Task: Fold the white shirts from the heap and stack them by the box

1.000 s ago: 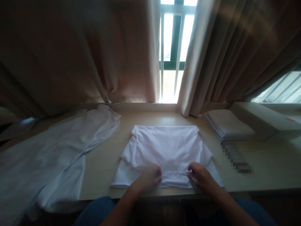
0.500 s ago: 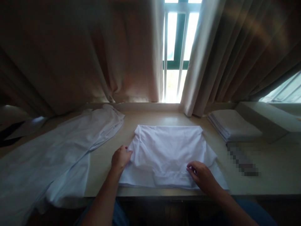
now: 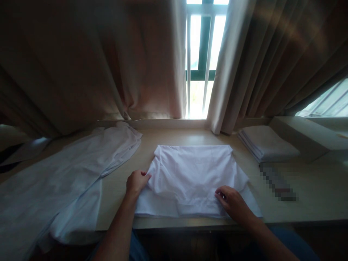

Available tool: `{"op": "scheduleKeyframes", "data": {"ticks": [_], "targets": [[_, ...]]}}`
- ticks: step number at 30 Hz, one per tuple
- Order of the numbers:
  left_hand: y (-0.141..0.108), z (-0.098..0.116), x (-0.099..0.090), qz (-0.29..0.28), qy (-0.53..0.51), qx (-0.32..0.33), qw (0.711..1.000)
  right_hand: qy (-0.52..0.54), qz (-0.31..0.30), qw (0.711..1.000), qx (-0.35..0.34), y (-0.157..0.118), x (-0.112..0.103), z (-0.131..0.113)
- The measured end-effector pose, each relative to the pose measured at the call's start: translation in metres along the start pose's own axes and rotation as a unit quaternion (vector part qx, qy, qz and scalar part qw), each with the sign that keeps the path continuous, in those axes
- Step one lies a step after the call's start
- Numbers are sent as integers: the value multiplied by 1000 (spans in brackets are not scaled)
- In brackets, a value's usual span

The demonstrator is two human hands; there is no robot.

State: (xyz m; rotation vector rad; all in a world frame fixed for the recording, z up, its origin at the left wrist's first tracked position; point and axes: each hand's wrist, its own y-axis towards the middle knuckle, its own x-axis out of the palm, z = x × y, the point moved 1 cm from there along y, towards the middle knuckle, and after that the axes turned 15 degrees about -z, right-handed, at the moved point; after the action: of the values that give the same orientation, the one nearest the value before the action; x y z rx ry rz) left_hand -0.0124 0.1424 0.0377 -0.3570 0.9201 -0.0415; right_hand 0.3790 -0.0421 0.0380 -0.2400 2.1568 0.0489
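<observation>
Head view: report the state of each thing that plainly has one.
Middle white cloth: partly folded, creased
Left white cloth: loosely spread, rumpled
Right white stack: folded flat
Curtains: parted at the window
Left hand: pinching the middle cloth's left edge
Right hand: curled over that cloth, hold unclear

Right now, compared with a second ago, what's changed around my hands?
Your left hand has moved left and slightly away from you, from the near part of the white cloth to its left edge; whether it grips is unclear. Your right hand, the folded stack and the loose pile stay put.
</observation>
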Motion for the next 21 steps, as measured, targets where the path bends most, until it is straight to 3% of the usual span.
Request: {"op": "scheduleKeyframes", "data": {"ticks": [6,13,17,21], "targets": [[2,-3,9,-31,-176,9,984,1,-2,1000,-2,3,3,-1],[-3,6,15,-107,-363,-16,925,5,-4,1000,-4,5,3,-4],[-10,11,12,-156,-414,-24,896,5,0,1000,2,4,3,0],[-8,9,15,-160,-426,-20,891,4,7,1000,7,3,2,4]]}}
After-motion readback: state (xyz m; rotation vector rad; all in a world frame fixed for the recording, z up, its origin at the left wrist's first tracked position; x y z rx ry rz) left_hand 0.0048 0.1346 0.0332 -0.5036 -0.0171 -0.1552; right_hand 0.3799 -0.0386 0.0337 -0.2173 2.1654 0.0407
